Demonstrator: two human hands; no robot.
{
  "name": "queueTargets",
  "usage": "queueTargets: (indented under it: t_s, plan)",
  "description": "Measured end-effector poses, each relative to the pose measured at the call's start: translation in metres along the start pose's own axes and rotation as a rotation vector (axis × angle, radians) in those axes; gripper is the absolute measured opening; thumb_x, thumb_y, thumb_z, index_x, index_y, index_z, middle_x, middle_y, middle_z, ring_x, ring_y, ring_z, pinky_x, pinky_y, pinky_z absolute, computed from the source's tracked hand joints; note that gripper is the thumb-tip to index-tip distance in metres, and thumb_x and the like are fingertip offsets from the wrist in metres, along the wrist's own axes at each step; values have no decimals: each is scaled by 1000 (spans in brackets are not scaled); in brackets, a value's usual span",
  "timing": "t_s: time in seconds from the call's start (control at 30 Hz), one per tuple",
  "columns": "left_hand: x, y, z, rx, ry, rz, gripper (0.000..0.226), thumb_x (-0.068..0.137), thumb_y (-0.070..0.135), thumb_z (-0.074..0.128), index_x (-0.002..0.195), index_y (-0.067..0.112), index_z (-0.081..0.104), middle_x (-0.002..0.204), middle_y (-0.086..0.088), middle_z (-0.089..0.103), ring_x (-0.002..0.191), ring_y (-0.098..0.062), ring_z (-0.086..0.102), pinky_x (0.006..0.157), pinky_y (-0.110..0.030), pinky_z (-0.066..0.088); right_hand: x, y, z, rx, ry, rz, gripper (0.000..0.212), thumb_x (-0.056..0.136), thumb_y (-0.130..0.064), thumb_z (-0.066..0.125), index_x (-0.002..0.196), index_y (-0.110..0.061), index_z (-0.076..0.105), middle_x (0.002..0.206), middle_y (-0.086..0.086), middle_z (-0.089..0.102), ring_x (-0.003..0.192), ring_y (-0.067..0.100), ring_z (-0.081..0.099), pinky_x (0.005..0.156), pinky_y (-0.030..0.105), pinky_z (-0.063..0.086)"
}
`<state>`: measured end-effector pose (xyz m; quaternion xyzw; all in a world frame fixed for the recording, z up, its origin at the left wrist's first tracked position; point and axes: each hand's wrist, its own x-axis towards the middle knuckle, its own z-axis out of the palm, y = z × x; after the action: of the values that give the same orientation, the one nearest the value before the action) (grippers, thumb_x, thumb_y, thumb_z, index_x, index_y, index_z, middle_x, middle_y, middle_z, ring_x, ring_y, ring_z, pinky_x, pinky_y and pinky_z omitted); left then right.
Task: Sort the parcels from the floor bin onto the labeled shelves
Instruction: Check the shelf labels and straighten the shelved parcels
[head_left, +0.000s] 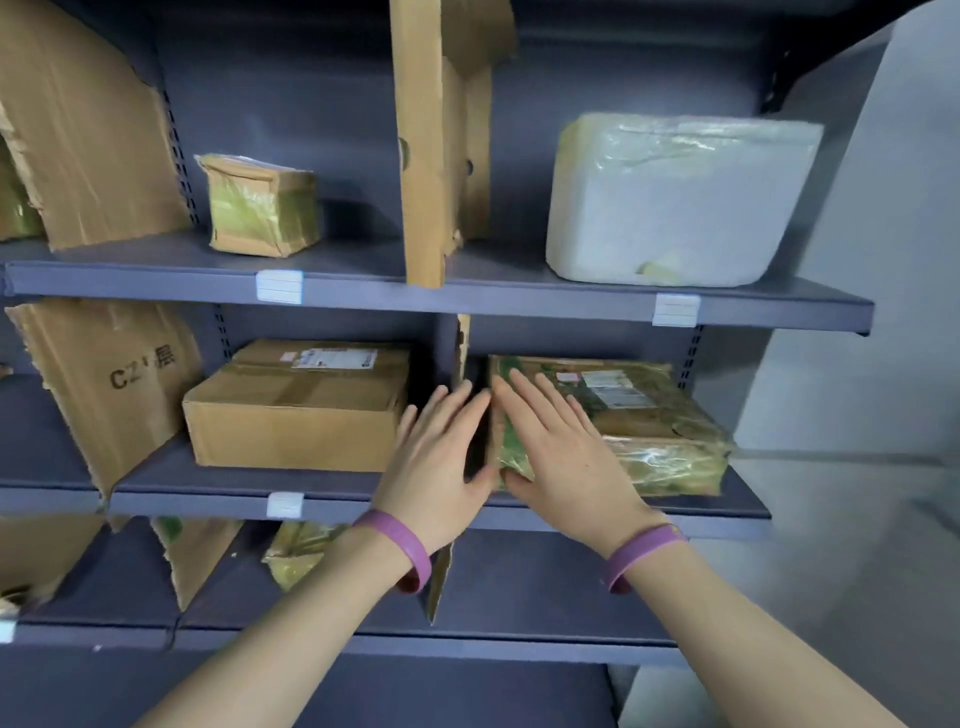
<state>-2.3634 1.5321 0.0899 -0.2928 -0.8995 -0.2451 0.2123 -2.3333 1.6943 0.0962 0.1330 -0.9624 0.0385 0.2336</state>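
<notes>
A flat parcel wrapped in yellow-green tape (654, 431) lies on the middle shelf (218, 501), in the right compartment. My right hand (561, 452) rests on its left top with straight fingers, the thumb at its front left corner. My left hand (441, 447) is flat against the parcel's left side, next to the cardboard divider (461, 353). A plain cardboard box (296, 410) with a label sits in the compartment to the left. The floor bin is out of view.
The upper shelf (467, 296) carries a small taped box (262, 205), a tall cardboard divider (431, 140) and a white foam box (675, 200). White label tags (279, 286) mark the shelf edges. Another taped parcel (298, 553) lies on the lower shelf. A grey wall stands at the right.
</notes>
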Motion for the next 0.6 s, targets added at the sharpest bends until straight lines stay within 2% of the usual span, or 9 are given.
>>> queueTargets:
  t_s: [0.27,0.43,0.6]
  plan:
    - [24,59,73,44,-180,-30,73,92,35,50,150,35,6,159,10,-4,146,-14,-6,117,-37,-2,-59,98,4,8,-105,146,86,92,-31,57,155,-29,-1,163,-7,-1,151,21,-4,122,43,9]
    - [40,64,106,100,-263,-78,75,91,36,50,150,37,3,159,7,-10,146,-18,-9,119,-42,3,-78,144,12,-29,-166,267,82,92,-28,55,155,-27,3,163,-5,2,151,27,0,121,46,13]
    - [50,61,131,229,-332,-196,81,91,40,48,147,43,-12,155,4,-28,143,-28,-21,118,-50,-3,-89,183,25,-102,-250,381,87,91,-29,55,154,-28,-4,163,-1,-5,150,35,-3,121,50,11]
